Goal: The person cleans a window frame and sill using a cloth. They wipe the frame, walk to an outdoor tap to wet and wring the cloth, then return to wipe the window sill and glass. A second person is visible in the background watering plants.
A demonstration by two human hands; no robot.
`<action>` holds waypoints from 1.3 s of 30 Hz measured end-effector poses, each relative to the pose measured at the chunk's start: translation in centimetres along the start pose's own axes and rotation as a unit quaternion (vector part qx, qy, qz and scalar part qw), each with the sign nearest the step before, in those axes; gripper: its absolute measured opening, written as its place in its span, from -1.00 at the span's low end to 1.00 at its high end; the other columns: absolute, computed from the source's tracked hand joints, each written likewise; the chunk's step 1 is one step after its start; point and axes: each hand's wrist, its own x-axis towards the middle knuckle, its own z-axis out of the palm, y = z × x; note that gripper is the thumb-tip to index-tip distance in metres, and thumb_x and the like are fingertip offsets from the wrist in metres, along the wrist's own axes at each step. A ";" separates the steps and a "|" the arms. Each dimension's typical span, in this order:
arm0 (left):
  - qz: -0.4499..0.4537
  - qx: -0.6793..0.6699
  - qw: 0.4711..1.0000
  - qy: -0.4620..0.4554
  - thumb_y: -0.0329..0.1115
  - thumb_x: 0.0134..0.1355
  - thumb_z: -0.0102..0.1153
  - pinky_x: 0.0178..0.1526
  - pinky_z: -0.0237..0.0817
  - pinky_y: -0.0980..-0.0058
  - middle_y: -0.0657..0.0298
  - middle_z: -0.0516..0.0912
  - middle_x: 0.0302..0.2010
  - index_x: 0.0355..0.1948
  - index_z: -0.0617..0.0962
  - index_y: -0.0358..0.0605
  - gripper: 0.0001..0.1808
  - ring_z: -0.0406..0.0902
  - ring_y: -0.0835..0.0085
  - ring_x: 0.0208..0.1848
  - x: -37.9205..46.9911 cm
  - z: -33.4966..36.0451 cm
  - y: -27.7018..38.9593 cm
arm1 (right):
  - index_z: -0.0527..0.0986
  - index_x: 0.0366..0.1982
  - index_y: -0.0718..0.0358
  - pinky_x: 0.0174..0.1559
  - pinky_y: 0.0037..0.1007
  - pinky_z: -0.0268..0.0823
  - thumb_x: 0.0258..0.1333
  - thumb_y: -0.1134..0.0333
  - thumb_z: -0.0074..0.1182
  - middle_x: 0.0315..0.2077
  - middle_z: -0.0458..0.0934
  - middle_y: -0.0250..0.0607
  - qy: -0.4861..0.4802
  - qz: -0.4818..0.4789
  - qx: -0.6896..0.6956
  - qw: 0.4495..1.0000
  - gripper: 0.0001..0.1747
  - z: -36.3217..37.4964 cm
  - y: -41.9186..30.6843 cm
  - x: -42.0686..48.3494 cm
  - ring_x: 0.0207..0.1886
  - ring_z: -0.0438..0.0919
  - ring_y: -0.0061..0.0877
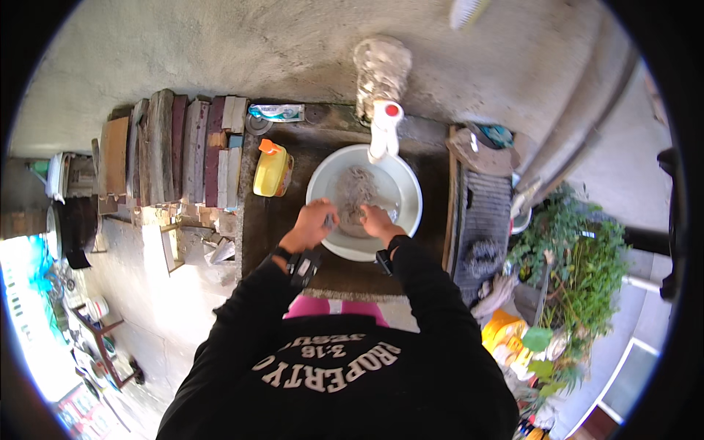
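A round white plastic basin (410,220) holds water and a wet, stringy grey-brown bundle (356,190); I cannot tell if it is cloth or mop yarn. My left hand (313,223) is over the basin's left rim, fingers curled around a small dark grey piece (330,221) that is too small to identify. Inside the right part of the basin, my right hand (379,221) has its fingers bent at the edge of the bundle. Whether it grips any strands is unclear. Both wrists carry black straps with devices. A white tap (385,129) with a red dot overhangs the far rim.
The basin stands in a dark concrete sink (275,236). A yellow jug with an orange cap (272,170) is at its left, beside stacked wood (165,148). A tube (278,113) lies on the back ledge. At right are a ribbed washboard (487,214), a scouring pad (484,257) and plants (583,269).
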 end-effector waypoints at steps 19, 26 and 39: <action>-0.299 -0.600 0.735 0.102 -0.53 0.20 0.14 -0.12 0.49 0.18 0.31 0.52 -0.29 -0.20 0.51 -0.11 -0.84 0.52 0.38 -0.24 -4.1 5.9 -3.0 | 0.40 0.04 0.38 -0.05 -0.16 0.37 -0.06 0.44 0.12 -0.06 0.52 0.13 0.030 0.145 0.074 0.986 -0.47 3.1 6.3 7.8 -0.03 0.53 -0.07; -0.431 -0.679 0.590 0.072 -0.46 0.20 0.17 -0.03 0.44 0.14 0.29 0.53 -0.23 -0.04 0.53 -0.10 -0.72 0.52 0.38 -0.17 -1.2 9.2 -5.1 | 0.44 -0.11 0.37 -0.05 -0.46 0.31 -0.12 0.59 -0.04 -0.26 0.51 -0.22 0.004 0.064 0.576 0.815 -0.60 -5.3 -2.1 -2.6 -0.20 0.49 -0.48; -0.330 -0.681 0.648 0.086 -0.60 0.16 0.01 -0.07 0.41 0.42 0.26 0.55 -0.04 -0.01 0.53 -0.10 -0.64 0.54 0.39 -0.12 2.5 5.0 -1.0 | 0.42 -0.27 0.17 -0.35 -0.32 0.56 0.34 0.33 -0.06 -0.35 0.48 -0.38 0.283 0.200 0.643 0.683 -0.91 -3.1 3.2 -5.3 -0.32 0.52 -0.51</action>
